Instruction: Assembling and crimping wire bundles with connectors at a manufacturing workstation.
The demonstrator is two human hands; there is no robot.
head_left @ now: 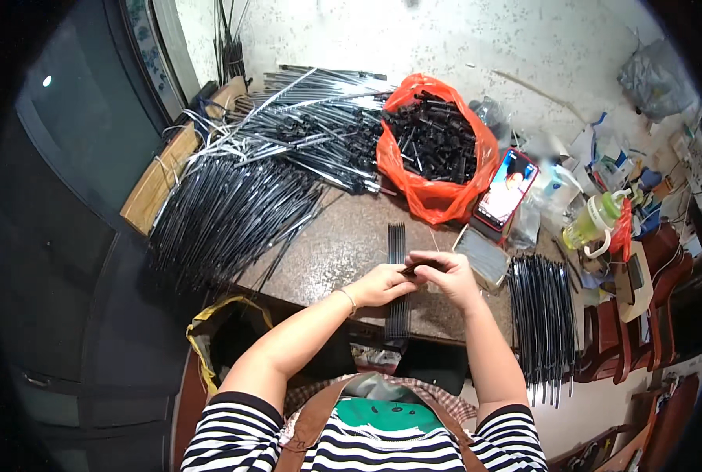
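My left hand (378,286) and my right hand (452,282) meet over the front of the table. Small dark pieces (422,267) show between the curled fingers of my right hand; their exact kind is hard to see. The fingertips of my left hand are pinched together against them, and whatever they grip is hidden. Beneath both hands lies a flat row of thin black rods (396,240), side by side, reaching past the table's front edge. Beyond my hands, an orange-red plastic bag (437,206) stands open, full of small black plastic parts (433,138).
Large heaps of black rods (225,212) cover the table's left. Another rod bundle (543,315) overhangs the right front edge. A phone (508,189) with a lit screen leans behind a grey block (483,256). A green-lidded bottle (591,222) stands among clutter at right.
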